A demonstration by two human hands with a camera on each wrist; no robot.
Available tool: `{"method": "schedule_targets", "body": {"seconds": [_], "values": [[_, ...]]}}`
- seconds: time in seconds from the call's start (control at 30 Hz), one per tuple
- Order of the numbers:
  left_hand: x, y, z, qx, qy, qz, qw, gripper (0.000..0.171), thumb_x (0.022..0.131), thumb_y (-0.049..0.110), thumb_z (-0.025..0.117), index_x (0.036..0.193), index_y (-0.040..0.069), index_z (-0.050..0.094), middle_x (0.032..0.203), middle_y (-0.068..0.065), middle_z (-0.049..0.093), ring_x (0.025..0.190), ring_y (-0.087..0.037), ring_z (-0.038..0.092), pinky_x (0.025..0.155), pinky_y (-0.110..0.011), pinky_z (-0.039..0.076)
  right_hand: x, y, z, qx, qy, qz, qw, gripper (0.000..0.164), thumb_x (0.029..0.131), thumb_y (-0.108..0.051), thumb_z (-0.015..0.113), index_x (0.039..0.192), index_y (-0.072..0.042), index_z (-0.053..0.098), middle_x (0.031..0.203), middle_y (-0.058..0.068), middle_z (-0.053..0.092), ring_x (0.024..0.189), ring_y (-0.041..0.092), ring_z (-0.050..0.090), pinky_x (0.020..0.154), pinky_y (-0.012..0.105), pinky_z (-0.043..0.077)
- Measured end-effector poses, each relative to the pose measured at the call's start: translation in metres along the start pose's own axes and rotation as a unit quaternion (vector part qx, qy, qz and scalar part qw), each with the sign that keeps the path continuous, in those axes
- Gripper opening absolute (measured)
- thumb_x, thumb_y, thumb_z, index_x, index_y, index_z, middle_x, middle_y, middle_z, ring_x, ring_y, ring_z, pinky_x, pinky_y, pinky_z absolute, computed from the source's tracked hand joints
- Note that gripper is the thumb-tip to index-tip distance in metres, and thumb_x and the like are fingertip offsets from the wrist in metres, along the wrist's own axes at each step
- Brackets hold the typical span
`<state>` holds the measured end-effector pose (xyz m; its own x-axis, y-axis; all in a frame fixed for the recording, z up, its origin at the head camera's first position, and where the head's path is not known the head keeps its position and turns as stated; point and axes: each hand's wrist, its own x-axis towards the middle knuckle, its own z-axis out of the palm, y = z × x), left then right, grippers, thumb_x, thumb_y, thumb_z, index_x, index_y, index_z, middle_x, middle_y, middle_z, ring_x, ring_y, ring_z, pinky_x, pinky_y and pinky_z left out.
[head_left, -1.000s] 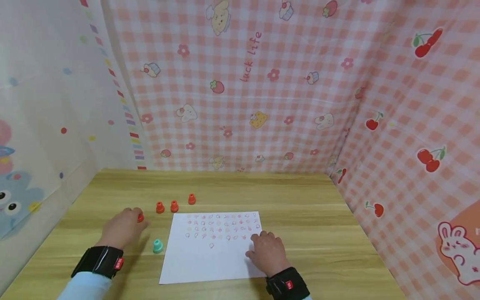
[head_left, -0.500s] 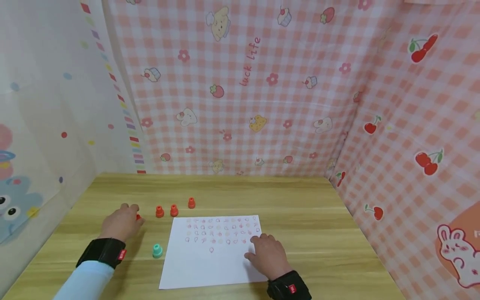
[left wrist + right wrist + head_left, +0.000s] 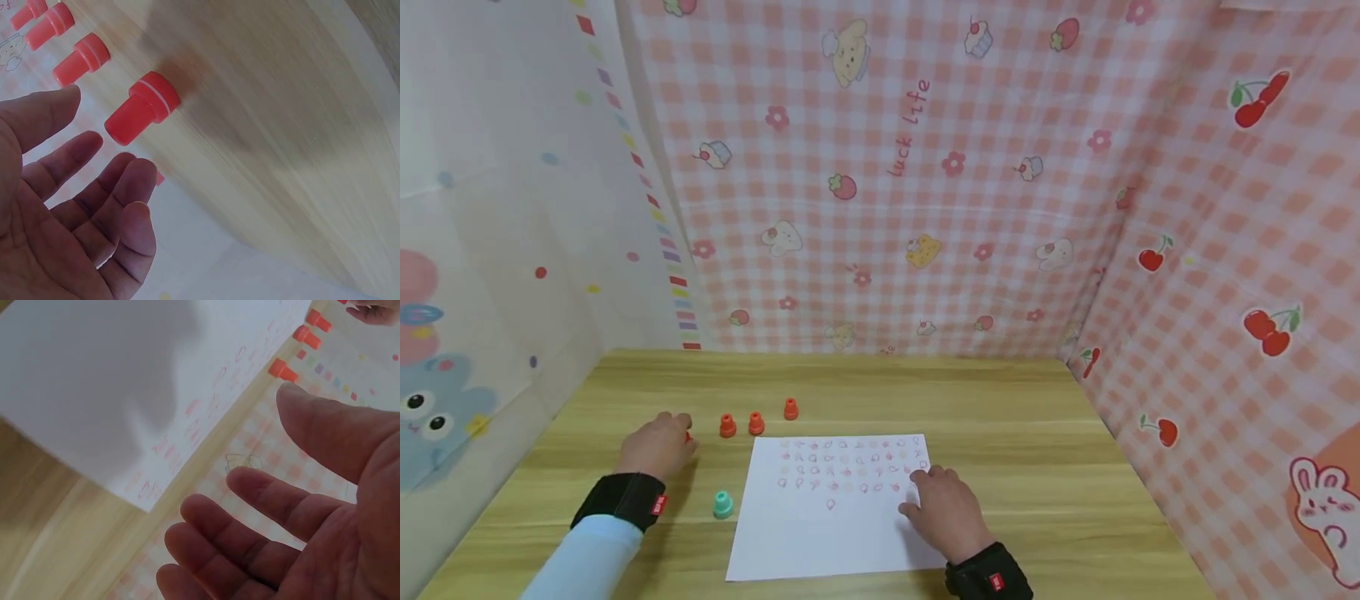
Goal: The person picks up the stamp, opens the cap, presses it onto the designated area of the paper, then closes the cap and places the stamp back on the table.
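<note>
In the head view my left hand point(image 3: 657, 448) is at the left of the table, its fingers partly covering a red stamp point(image 3: 688, 437). The left wrist view shows that red stamp point(image 3: 142, 108) standing on the wood, just beyond my loosely bent fingers, which do not grip it. A row of three more red stamps point(image 3: 756, 424) stands to the right of it. Nearer to me is a teal stamp point(image 3: 722, 504), left of a white paper point(image 3: 820, 542) with rows of pink and red printed marks. Over the paper's right edge lies my right hand point(image 3: 951, 514), fingers spread, holding nothing.
The wooden table point(image 3: 1037, 467) runs back to a pink checked cloth point(image 3: 880, 208). A white patterned cloth point(image 3: 550, 217) borders the left side, and another checked cloth point(image 3: 1195, 317) the right. A small red thing point(image 3: 160, 179) shows behind my left fingers.
My left forearm has come a little forward and right, while the hand stays around the same red stamp. The view has shifted slightly. My right hand and the other stamps have hardly moved.
</note>
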<state>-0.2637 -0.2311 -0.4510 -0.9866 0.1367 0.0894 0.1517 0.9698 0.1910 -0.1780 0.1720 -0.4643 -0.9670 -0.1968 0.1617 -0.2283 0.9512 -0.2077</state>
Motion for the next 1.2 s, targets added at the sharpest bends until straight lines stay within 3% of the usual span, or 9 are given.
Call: {"method": "schedule_targets", "body": {"seconds": [0.2, 0.5, 0.73, 0.93, 1.2], "values": [[0.003, 0.002, 0.003, -0.002, -0.012, 0.007, 0.9999, 0.021, 0.089, 0.008, 0.071, 0.101, -0.008, 0.064, 0.082, -0.016, 0.062, 0.074, -0.029, 0.061, 0.066, -0.049, 0.053, 0.004, -0.005, 0.006, 0.012, -0.02, 0.013, 1.0, 0.038, 0.079, -0.028, 0.083, 0.103, -0.001, 0.07, 0.085, 0.011, 0.061, 0.074, 0.024, 0.053, 0.064, 0.037, 0.046], [0.009, 0.003, 0.004, 0.015, 0.009, -0.005, 0.9998, 0.036, 0.089, 0.011, 0.072, 0.114, -0.012, 0.058, 0.087, -0.023, 0.056, 0.068, -0.031, 0.058, 0.063, -0.049, 0.053, 0.008, -0.008, 0.014, 0.015, -0.028, 0.026, 0.999, 0.038, 0.081, -0.03, 0.081, 0.104, -0.002, 0.07, 0.086, 0.011, 0.062, 0.077, 0.025, 0.055, 0.068, 0.039, 0.047], [0.017, -0.001, 0.011, 0.015, -0.031, -0.009, 0.9994, 0.025, 0.09, 0.008, 0.069, 0.106, -0.009, 0.061, 0.082, -0.018, 0.059, 0.071, -0.029, 0.058, 0.067, -0.049, 0.053, 0.011, -0.004, 0.018, 0.008, -0.027, 0.039, 0.999, 0.038, 0.081, -0.032, 0.082, 0.104, -0.003, 0.071, 0.086, 0.01, 0.063, 0.076, 0.024, 0.053, 0.068, 0.037, 0.047], [0.021, -0.008, 0.019, -0.005, -0.028, -0.011, 0.9995, 0.02, 0.091, 0.003, 0.066, 0.103, -0.011, 0.058, 0.082, -0.02, 0.063, 0.072, -0.031, 0.06, 0.073, -0.051, 0.052, 0.013, -0.007, 0.018, 0.015, -0.023, 0.039, 0.999, 0.039, 0.082, -0.032, 0.082, 0.105, -0.003, 0.071, 0.087, 0.011, 0.063, 0.076, 0.023, 0.053, 0.068, 0.037, 0.047], [0.017, -0.009, 0.021, -0.008, -0.051, -0.015, 0.9985, 0.014, 0.092, 0.002, 0.063, 0.093, -0.01, 0.059, 0.079, -0.02, 0.063, 0.072, -0.032, 0.061, 0.074, -0.051, 0.052, 0.01, -0.004, 0.013, 0.024, 0.003, 0.05, 0.998, 0.039, 0.083, -0.031, 0.08, 0.109, -0.003, 0.071, 0.092, 0.015, 0.066, 0.083, 0.029, 0.06, 0.072, 0.042, 0.05]]}}
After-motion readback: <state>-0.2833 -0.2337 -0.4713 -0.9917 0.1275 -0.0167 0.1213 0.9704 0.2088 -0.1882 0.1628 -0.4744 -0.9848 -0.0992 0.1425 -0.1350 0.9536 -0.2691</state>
